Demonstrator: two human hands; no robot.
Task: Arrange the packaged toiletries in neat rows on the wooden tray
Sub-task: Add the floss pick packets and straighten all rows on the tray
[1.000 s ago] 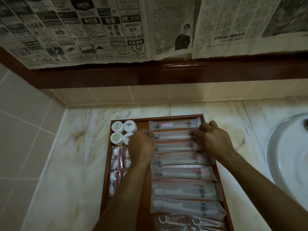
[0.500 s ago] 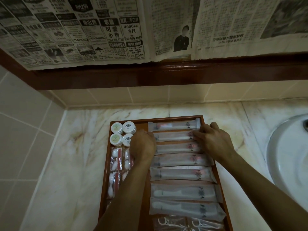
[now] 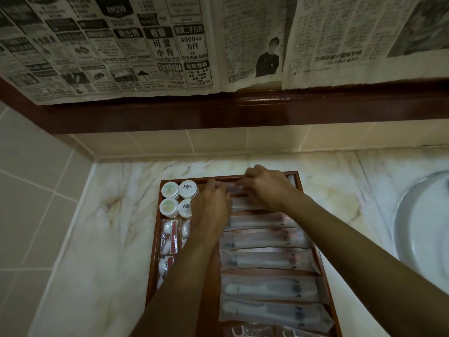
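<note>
A wooden tray point(image 3: 152, 276) lies on the marble counter. Its right side holds a column of several long clear packets point(image 3: 264, 239) lying crosswise. On the left stand several round white containers point(image 3: 187, 189), with cotton-bud packs point(image 3: 170, 237) below them. My left hand point(image 3: 211, 210) and my right hand point(image 3: 267, 188) meet at the farthest long packet point(image 3: 234, 189) by the tray's far rim. Each hand pinches that packet with curled fingers. The hands hide most of it and part of the packet below.
A white sink basin point(image 3: 425, 234) sits on the right of the marble counter point(image 3: 109, 239). A dark wooden ledge point(image 3: 243, 113) runs along the wall, with newspaper sheets point(image 3: 145, 45) hanging above it. Tiled wall stands to the left.
Both hands moved from the second and third packets up to the farthest packet. My right hand shifted left toward the left hand, and the two now almost touch.
</note>
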